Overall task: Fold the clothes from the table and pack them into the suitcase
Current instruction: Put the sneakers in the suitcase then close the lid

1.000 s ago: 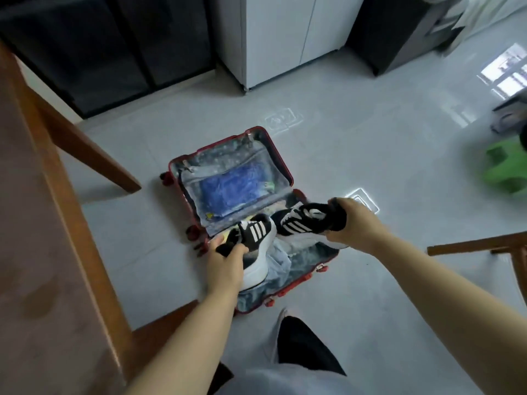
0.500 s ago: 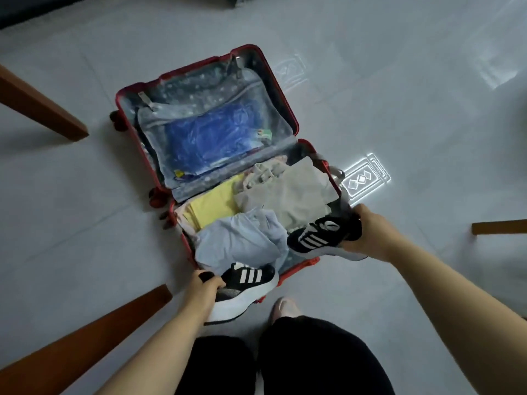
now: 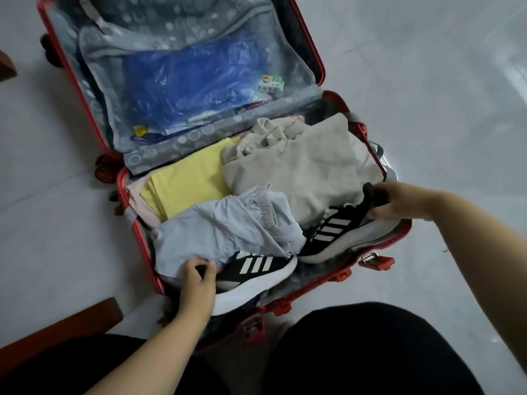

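While each hand grips a shoe, two sneakers sit in one open suitcase.
Left hand fingers curl round the first sneaker heel; right hand pinches the second sneaker heel. Three folded garments: light blue garment touching the left fingers, beige garment beside the right fingers, yellow garment beyond both.

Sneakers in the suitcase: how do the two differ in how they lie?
The near sneaker lies along the front edge of the suitcase, while the far sneaker slants along its right side. The left hand grips the near sneaker's heel and the right hand the far sneaker's. The near sneaker's toe points right, the far sneaker's toward the person. Both are black with white stripes and soles.
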`<state>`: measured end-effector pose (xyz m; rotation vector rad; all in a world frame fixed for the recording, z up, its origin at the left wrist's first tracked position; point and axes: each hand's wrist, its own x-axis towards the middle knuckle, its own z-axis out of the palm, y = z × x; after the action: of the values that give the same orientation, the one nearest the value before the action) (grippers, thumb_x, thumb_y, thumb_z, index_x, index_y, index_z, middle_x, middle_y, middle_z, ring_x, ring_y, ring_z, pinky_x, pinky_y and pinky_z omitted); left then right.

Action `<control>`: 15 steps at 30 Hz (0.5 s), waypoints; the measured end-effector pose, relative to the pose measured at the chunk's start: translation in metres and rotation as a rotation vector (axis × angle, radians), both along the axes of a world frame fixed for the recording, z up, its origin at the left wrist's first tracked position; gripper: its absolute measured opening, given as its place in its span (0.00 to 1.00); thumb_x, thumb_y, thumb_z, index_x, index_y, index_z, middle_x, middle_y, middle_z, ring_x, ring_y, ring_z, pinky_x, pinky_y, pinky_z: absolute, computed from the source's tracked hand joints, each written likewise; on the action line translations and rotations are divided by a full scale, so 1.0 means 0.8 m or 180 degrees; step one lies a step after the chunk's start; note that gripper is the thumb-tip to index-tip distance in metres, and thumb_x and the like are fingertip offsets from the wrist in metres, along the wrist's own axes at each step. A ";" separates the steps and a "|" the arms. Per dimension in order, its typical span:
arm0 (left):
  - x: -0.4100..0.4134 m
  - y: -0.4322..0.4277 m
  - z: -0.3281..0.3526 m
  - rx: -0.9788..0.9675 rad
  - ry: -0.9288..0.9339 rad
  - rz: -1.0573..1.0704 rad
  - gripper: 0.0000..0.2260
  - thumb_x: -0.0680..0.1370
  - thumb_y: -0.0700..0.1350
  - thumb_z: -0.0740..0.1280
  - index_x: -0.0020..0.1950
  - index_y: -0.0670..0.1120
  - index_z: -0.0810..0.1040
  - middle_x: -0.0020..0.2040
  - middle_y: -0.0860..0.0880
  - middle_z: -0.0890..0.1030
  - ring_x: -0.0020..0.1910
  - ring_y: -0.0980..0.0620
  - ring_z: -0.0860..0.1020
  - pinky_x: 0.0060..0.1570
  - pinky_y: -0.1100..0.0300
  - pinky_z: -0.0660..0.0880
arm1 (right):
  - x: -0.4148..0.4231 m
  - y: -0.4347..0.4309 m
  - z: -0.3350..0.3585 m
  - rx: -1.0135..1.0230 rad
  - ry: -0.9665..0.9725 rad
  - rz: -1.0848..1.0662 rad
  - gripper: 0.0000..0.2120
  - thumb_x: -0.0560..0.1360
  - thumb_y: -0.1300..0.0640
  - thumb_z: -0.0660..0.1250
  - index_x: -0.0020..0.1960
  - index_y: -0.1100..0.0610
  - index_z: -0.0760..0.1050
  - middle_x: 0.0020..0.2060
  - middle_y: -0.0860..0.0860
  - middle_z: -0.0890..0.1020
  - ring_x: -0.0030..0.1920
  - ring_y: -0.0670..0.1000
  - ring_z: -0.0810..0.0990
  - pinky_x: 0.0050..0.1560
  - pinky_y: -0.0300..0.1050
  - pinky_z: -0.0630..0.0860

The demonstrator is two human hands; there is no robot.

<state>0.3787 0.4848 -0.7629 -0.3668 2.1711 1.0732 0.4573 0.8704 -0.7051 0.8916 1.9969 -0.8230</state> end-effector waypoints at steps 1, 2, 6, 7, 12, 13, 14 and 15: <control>0.001 0.000 -0.005 -0.0111 0.0145 -0.0076 0.04 0.81 0.42 0.58 0.49 0.41 0.67 0.47 0.44 0.75 0.45 0.46 0.72 0.45 0.58 0.63 | 0.005 0.003 -0.004 -0.0092 0.0036 -0.0122 0.29 0.53 0.39 0.73 0.53 0.44 0.75 0.50 0.47 0.80 0.53 0.51 0.78 0.60 0.52 0.75; 0.003 -0.001 -0.008 -0.0271 0.0287 -0.0129 0.04 0.81 0.41 0.57 0.49 0.41 0.66 0.47 0.43 0.75 0.44 0.46 0.71 0.44 0.58 0.63 | 0.012 0.005 -0.006 -0.0157 0.0036 -0.0240 0.33 0.52 0.39 0.72 0.56 0.45 0.75 0.52 0.47 0.80 0.55 0.51 0.78 0.61 0.53 0.74; 0.018 -0.009 -0.016 -0.1170 0.0540 -0.0135 0.08 0.80 0.38 0.59 0.56 0.36 0.71 0.58 0.33 0.71 0.52 0.36 0.72 0.49 0.49 0.66 | 0.031 -0.004 -0.018 -0.0198 0.0008 -0.0697 0.31 0.65 0.46 0.72 0.66 0.52 0.69 0.60 0.51 0.74 0.60 0.55 0.73 0.64 0.52 0.70; 0.023 -0.010 -0.019 -0.1372 0.0528 -0.0219 0.10 0.79 0.39 0.60 0.58 0.36 0.71 0.61 0.33 0.69 0.56 0.34 0.70 0.53 0.47 0.66 | 0.033 -0.008 -0.023 -0.0204 0.0081 -0.0833 0.28 0.70 0.49 0.70 0.68 0.53 0.68 0.61 0.53 0.73 0.60 0.55 0.72 0.65 0.52 0.70; 0.029 -0.007 -0.022 -0.1430 0.0350 -0.0662 0.23 0.75 0.49 0.67 0.65 0.39 0.67 0.67 0.33 0.63 0.63 0.33 0.63 0.63 0.46 0.61 | 0.032 -0.026 -0.046 0.0361 0.0656 -0.0774 0.26 0.76 0.53 0.64 0.71 0.57 0.61 0.60 0.55 0.73 0.57 0.54 0.72 0.60 0.47 0.68; 0.031 -0.010 -0.023 -0.1421 0.0423 -0.0926 0.29 0.72 0.51 0.71 0.65 0.38 0.67 0.67 0.34 0.63 0.64 0.33 0.62 0.65 0.46 0.60 | 0.032 -0.027 -0.048 0.0446 0.0730 -0.0763 0.27 0.76 0.53 0.64 0.71 0.58 0.60 0.62 0.56 0.72 0.59 0.55 0.72 0.60 0.48 0.68; 0.035 -0.015 -0.025 -0.1458 0.0559 -0.1303 0.35 0.66 0.54 0.75 0.65 0.38 0.67 0.66 0.34 0.64 0.65 0.34 0.62 0.65 0.44 0.60 | 0.034 -0.027 -0.049 0.0456 0.0770 -0.0809 0.27 0.76 0.52 0.65 0.71 0.58 0.59 0.64 0.56 0.72 0.61 0.55 0.72 0.61 0.49 0.69; 0.040 -0.022 -0.028 -0.1518 0.0697 -0.1723 0.40 0.60 0.56 0.79 0.64 0.37 0.69 0.65 0.34 0.67 0.64 0.35 0.64 0.65 0.42 0.60 | 0.036 -0.025 -0.049 0.0401 0.0799 -0.0894 0.27 0.76 0.53 0.65 0.71 0.58 0.60 0.64 0.55 0.71 0.61 0.55 0.72 0.62 0.50 0.70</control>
<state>0.4110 0.4676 -0.7851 0.1442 2.5048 0.3035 0.4857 0.8508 -0.7442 1.2120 2.1892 -1.0154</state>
